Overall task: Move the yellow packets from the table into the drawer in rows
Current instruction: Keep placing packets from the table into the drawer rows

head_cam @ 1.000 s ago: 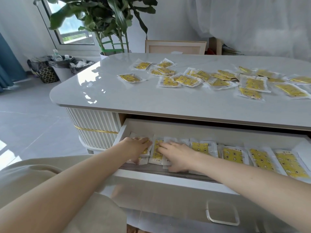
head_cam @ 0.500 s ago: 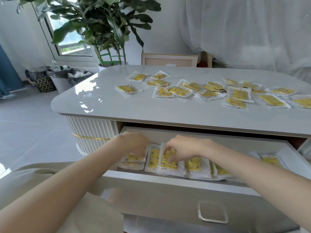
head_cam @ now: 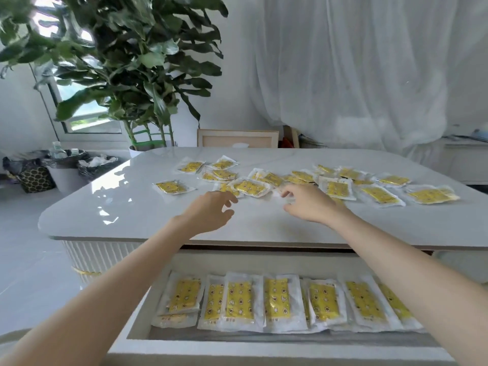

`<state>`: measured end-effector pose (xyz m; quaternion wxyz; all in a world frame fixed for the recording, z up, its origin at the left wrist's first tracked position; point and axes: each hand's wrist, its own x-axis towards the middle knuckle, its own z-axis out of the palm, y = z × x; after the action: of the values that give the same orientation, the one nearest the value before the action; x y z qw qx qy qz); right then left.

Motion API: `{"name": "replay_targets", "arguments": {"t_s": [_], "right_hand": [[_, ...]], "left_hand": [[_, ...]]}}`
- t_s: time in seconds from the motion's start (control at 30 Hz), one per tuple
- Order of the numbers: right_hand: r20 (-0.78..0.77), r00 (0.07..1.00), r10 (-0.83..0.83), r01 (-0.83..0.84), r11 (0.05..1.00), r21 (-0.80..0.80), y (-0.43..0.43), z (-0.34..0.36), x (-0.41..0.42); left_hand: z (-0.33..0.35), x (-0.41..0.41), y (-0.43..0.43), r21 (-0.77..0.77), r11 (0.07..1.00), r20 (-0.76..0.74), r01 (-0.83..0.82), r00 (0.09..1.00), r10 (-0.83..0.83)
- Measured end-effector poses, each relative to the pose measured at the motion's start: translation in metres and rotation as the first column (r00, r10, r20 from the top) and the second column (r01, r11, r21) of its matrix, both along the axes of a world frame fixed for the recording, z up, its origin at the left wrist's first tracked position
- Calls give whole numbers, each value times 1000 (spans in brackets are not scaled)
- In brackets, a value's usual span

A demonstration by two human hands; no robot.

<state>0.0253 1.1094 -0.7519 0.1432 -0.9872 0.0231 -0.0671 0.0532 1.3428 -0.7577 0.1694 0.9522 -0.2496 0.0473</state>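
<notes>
Head view: both hands reach over the table (head_cam: pixel 132 215), empty.
Left hand (head_cam: pixel 208 211) and right hand (head_cam: pixel 307 204), fingers spread, hover just short of scattered yellow packets (head_cam: pixel 249 187); nearer than both, a packet row (head_cam: pixel 277 302) fills the drawer (head_cam: pixel 264 347).

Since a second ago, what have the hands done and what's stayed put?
Both hands left the drawer and rose to the table. The left hand and right hand are now open, empty, reaching toward the loose packets. The row of packets in the drawer lies released; the scattered packets look unmoved.
</notes>
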Motion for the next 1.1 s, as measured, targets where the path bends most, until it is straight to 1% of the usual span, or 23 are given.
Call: {"name": "replay_targets", "arguments": {"t_s": [0.1,0.17,0.23,0.33,0.37,0.43,0.5,0.6,0.7,0.8,0.9,0.97,1.1], "right_hand": [[-42,978,-202,201,979,-23,-31,-19,14],[-96,951,-293,291,956,-39,-50,-33,21],[-109,928,-356,355,934,-28,-66,-45,29],[-92,912,-399,397,917,-41,-84,-54,42],[-89,914,-396,392,918,-60,-88,-56,47],[-77,916,-395,386,917,-105,-93,-60,54],[-57,918,-393,384,916,-119,-95,-61,58],[-49,932,-359,353,929,-110,-88,-63,54],[-67,945,-320,312,944,-108,-72,-59,44],[-115,957,-265,255,962,-93,-52,-46,33],[-200,968,-153,140,987,-77,-26,-33,22],[-241,967,-79,55,993,-104,-6,-31,16],[-294,956,19,-86,972,-217,28,-31,9]], "left_hand": [[-12,25,-37,40,999,0,0,1000,0],[-22,38,-63,56,998,17,-16,1000,15],[-32,50,-83,81,996,63,-49,997,44],[-50,72,-99,143,985,193,-99,979,71],[-55,80,-102,123,986,207,-114,974,87],[-60,93,-105,34,985,153,-170,975,163],[-59,104,-106,10,970,70,-243,968,241],[-58,111,-102,68,961,25,-268,963,267],[-58,107,-93,47,966,50,-253,967,251],[-53,96,-77,91,971,42,-223,975,220],[-44,76,-53,151,968,-1,-198,980,201],[-39,63,-36,216,966,-34,-142,988,153],[-29,35,1,333,940,-70,-71,993,100]]}}
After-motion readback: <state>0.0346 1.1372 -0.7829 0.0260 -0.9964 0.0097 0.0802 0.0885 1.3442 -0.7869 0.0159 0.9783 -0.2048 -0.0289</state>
